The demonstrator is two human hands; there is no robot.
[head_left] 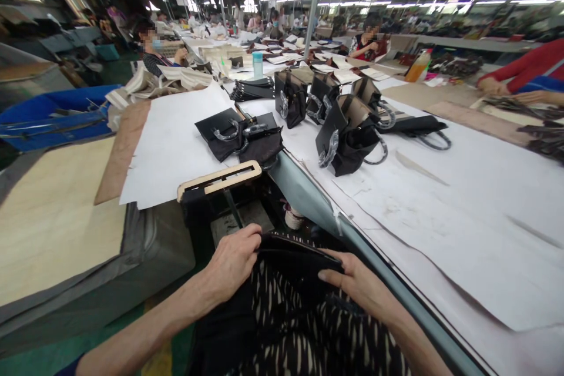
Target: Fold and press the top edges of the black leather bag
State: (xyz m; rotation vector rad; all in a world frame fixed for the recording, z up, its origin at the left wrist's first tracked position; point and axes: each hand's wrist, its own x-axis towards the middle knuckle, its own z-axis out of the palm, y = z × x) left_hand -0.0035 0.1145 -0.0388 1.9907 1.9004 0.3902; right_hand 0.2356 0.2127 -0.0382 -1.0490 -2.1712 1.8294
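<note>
A black handbag point(286, 252) is held over my lap, its upper edge stretched between both hands. My left hand point(235, 258) pinches the left end of that edge, fingers closed. At the right end, my right hand point(352, 276) grips the edge between thumb and fingers. Light marks show along the rim; the lower part of the bag blends into the dark patterned clothing on my lap. Just beyond my left hand stands a wooden slotted frame point(220, 179) on a dark support.
Several black handbags point(350, 138) with plastic-wrapped handles stand on the white-covered table point(440, 205). More black bags point(238, 135) lie left of them. A blue bin point(57, 114) sits at left. A co-worker's red sleeve point(524, 67) reaches in from the right; other people work farther back.
</note>
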